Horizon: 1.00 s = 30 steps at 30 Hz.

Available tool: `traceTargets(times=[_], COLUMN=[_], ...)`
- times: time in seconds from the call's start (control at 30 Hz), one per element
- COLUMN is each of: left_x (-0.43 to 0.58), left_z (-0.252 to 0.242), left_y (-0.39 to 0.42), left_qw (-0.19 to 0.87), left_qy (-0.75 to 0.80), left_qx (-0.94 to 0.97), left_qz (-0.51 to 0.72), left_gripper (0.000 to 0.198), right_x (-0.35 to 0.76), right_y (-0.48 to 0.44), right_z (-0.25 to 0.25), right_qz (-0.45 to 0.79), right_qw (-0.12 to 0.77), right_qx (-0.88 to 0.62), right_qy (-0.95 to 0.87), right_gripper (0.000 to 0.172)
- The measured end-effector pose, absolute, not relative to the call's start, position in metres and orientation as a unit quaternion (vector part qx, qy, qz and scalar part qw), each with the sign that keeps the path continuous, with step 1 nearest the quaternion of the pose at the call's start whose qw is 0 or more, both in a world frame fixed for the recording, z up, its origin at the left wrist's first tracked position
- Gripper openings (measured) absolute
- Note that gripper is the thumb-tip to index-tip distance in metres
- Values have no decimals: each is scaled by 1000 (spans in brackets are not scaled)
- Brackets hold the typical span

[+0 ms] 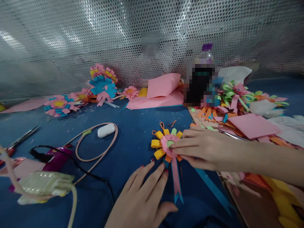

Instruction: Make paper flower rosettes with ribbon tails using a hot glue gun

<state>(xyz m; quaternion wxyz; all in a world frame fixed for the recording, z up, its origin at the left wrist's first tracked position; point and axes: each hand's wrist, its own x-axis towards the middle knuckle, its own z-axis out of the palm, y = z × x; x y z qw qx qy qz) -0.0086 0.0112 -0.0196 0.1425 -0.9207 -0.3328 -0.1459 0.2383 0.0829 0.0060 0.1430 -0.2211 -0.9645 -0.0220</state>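
Observation:
A paper flower (166, 141) lies on the blue table, with yellow and orange looped petals, a pink fringed ring and a green centre. Its pink-and-blue ribbon tail (176, 180) with notched ends points toward me. My right hand (201, 147) reaches in from the right, fingers stretched out and laid over the flower's right side, fingertips at the green centre. Part of the petals there is hidden under it. My left hand (144, 193) rests flat with fingers apart, just below the flower, fingertips near its lower left edge. A loose blue paper strip (213, 190) lies to the right of the tail.
Finished-looking paper flowers (103, 84) and pink sheets (163, 90) line the perforated metal wall. At right, paper scraps (256, 126) cover a cardboard piece, with a bottle (206, 57) behind. At left are scissors (23, 136), a white earphone case (106, 130), cables (78, 152) and a glue gun-like translucent object (45, 183).

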Motion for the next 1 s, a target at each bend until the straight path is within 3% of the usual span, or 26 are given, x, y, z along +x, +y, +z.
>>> traceTargets(times=[0.17, 0.43, 1.0], left_x=[-10, -9, -8], left_z=[-20, -17, -17], left_y=[10, 13, 13], left_qw=[139, 147, 158], left_qy=[-337, -321, -315], left_qx=[-918, -923, -924], left_qz=[-153, -152, -149], left_gripper=[45, 46, 48], right_x=[233, 233, 230], right_y=[83, 84, 82], right_z=[6, -6, -3], right_qz=[24, -56, -76], right_qw=[157, 143, 115], right_qx=[-254, -259, -255], right_qy=[-954, -954, -957], right_gripper=[24, 27, 28])
